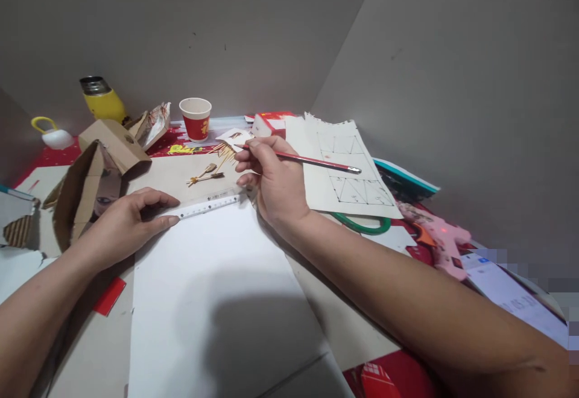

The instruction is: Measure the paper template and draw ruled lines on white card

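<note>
My left hand [145,217] pinches the left end of a clear ruler [210,205] between thumb and fingers. The ruler lies across the far end of a white sheet of paper [203,265]. A red and black pencil [316,161] is held in my right hand [275,175], its tip pointing left and its butt end to the right. Near the ruler's right end, the fingers of that hand hover or rest; I cannot tell if they touch it. Just beyond the ruler lie small matchstick pieces [205,176] and a pile of loose sticks [225,152].
A paper cup [196,122] and a yellow bottle [105,101] stand at the back. Cardboard pieces [97,187] crowd the left. A sheet with drawn triangles [362,169], a green ring [364,228], a pink glue gun [441,235] and a lit screen [511,295] lie right.
</note>
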### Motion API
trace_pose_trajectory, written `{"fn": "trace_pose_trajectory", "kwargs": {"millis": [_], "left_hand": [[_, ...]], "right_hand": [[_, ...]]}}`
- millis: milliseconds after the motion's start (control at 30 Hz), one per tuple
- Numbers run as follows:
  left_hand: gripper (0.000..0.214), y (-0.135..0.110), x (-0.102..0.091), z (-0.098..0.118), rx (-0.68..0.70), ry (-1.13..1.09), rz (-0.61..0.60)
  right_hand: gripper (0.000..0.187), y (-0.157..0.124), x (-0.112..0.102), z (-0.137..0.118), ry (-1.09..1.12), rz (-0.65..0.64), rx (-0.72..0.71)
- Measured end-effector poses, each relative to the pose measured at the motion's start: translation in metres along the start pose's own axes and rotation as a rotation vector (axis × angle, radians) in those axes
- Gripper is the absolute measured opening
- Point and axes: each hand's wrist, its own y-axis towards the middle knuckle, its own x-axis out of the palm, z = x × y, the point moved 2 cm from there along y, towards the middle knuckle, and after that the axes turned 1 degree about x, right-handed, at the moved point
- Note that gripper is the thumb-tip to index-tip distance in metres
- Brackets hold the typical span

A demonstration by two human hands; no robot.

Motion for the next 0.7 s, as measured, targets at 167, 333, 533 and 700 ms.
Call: {"fn": "trace_pose_trajectory", "kwargs": {"millis": [167,333,533,700], "left_hand": [[0.046,0.0,-0.001,0.002,0.011,-0.005,-0.008],[0.046,0.001,-0.002,0.003,-0.005,-0.01,-0.015],[0.04,0.0,-0.001,-0.001,0.038,-0.051,-0.047],[0.038,-0.002,0.001,-0.002,0.053,-0.063,-0.035]], "right_hand": [[0.007,0.001,0.0,-0.001,0.023,-0.009,-0.005],[0.006,-0.001,0.001,0.0,0.004,-0.069,0.01],[0.004,-0.027,0.012,0.014,-0.192,-0.419,0.183],[0.005,-0.044,0.019,0.035,-0.498,-0.546,0.166]]}}
